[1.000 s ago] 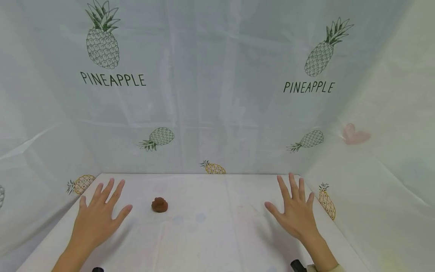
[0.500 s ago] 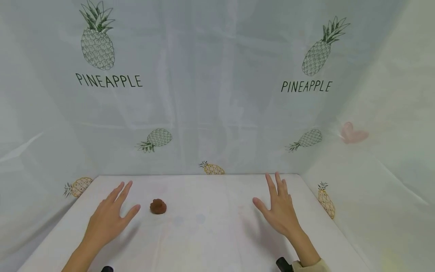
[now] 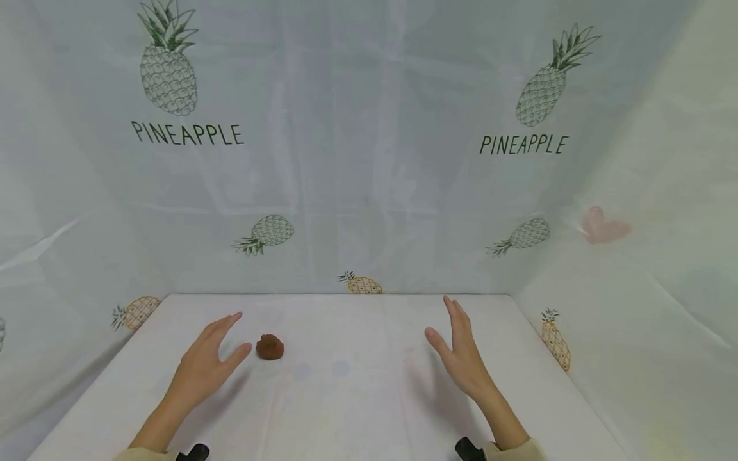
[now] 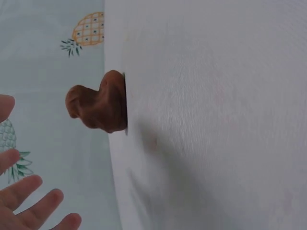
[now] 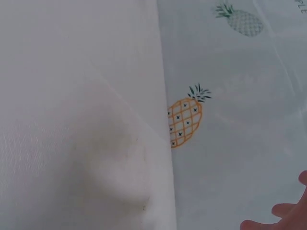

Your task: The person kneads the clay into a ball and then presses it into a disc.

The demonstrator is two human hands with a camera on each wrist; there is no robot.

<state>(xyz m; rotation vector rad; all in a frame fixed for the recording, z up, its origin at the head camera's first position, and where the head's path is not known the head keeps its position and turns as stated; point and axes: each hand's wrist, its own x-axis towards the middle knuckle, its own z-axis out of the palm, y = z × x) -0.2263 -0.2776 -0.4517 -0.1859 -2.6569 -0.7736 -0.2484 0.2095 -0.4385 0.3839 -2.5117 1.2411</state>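
Observation:
A small brown lump that looks like modelling clay (image 3: 270, 347) sits on the white tabletop, left of centre. The left wrist view shows the lump (image 4: 101, 106) from the side, with a knobbly raised part and a flat base. Just left of it is my left hand (image 3: 203, 370), held above the table with fingers extended and the thumb pointing towards the lump. My right hand (image 3: 464, 360) hovers over the right half of the table, fingers extended and thumb spread, far from the lump. Neither hand holds anything.
A white cloth-like table (image 3: 346, 410) reaches back to a hanging pale curtain (image 3: 357, 160) printed with pineapples. More of this sheeting (image 3: 651, 307) closes in the right side, and the left side likewise. Black wrist devices (image 3: 469, 449) sit below both hands.
Both hands have moved inwards and turned, so the palms face each other more. The left hand has come closer to the brown lump, which has stayed in place.

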